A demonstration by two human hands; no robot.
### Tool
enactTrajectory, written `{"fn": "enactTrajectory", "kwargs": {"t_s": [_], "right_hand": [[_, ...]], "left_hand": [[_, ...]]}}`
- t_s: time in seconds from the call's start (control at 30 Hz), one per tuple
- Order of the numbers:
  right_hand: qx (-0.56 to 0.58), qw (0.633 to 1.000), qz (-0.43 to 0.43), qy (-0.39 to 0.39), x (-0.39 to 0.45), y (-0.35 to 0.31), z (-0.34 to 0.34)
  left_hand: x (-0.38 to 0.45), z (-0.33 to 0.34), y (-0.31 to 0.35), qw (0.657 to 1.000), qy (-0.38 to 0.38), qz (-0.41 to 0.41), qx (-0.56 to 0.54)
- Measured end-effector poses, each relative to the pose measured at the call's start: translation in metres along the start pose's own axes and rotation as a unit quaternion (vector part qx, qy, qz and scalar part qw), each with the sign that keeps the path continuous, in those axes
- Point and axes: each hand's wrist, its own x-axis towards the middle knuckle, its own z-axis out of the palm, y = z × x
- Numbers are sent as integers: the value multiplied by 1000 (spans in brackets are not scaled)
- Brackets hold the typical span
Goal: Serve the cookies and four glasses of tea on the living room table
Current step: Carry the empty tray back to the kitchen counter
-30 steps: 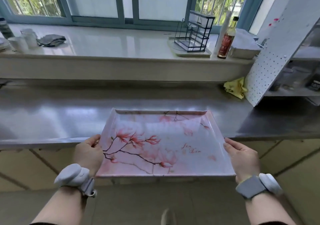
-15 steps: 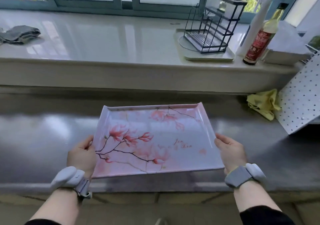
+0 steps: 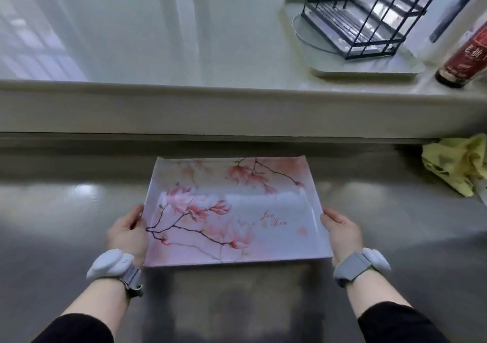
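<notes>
A rectangular serving tray with a pink blossom print is held level over the steel counter. My left hand grips its left edge, thumb on the rim. My right hand grips its right edge the same way. Nothing lies on the tray. No cookies or tea glasses are in view.
Behind the counter runs a raised pale ledge. On it at the right stand a black wire rack on a white tray and a bottle with a red label. A crumpled yellow cloth lies on the counter at the right.
The tray has moved forward from the counter's front edge to above its middle, both hands still holding it. My view has moved closer and tilted down.
</notes>
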Motion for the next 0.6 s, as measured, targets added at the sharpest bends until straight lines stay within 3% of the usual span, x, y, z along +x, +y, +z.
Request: {"fn": "enactTrajectory", "kwargs": {"t_s": [0.23,0.6], "right_hand": [[-8,1000,12,15,17,4,36],[-19,998,-1,54,15,2,44]], "left_hand": [[48,26,-15,1000,-4,1,28],[53,30,-10,998,1,26,49]]}}
